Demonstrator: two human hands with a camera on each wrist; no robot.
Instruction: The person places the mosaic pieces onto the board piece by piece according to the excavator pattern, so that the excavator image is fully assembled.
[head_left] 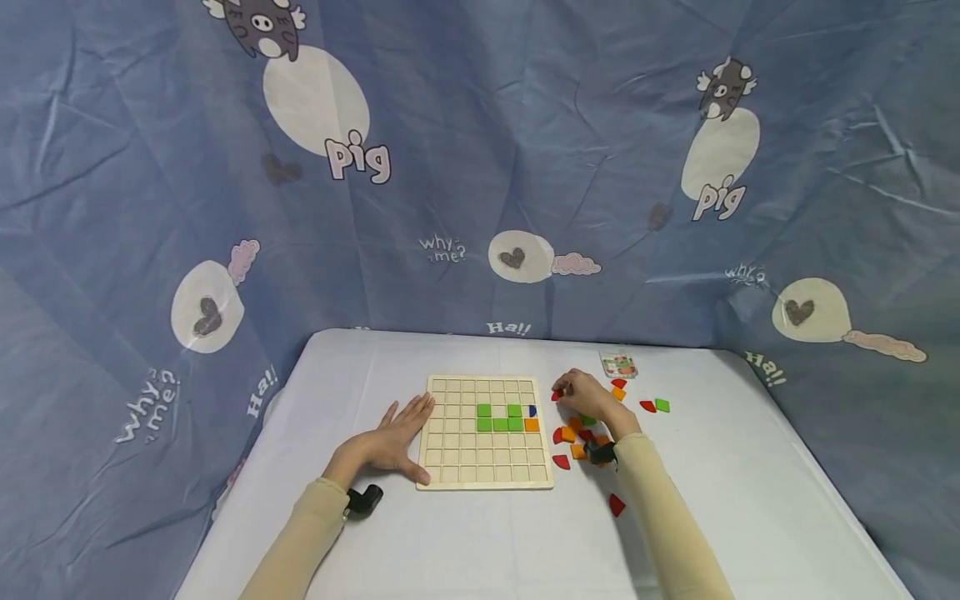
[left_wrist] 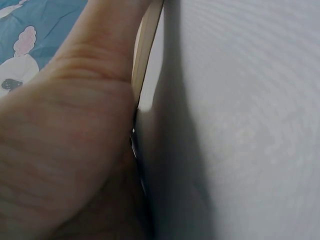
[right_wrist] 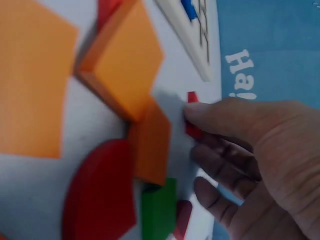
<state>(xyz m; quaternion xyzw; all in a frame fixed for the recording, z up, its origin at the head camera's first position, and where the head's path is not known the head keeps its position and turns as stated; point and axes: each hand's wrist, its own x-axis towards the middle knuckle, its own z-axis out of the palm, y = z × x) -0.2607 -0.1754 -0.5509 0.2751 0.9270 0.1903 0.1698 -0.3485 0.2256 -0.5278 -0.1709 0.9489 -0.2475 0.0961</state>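
Observation:
A light wooden grid board (head_left: 450, 454) lies flat on the table, with several green square tiles (head_left: 500, 425), an orange square tile (head_left: 532, 425) and a small blue piece (head_left: 533, 411) on its right half. My left hand (head_left: 393, 442) rests with spread fingers on the board's left edge; in the left wrist view the palm side (left_wrist: 65, 135) hides most of the board. Just right of the board, my right hand (head_left: 588, 396) pinches a red piece (right_wrist: 192, 130) between thumb and fingers, close to the tabletop. The fingers cover part of that piece, so its full shape is hidden.
Loose orange squares (right_wrist: 125, 60), red quarter-round pieces (right_wrist: 102, 195) and a green piece (right_wrist: 159, 207) are scattered below the right hand. A printed card or packet (head_left: 618, 365) lies at the back right. Blue patterned cloth (head_left: 465, 167) hangs behind the white table (head_left: 465, 542).

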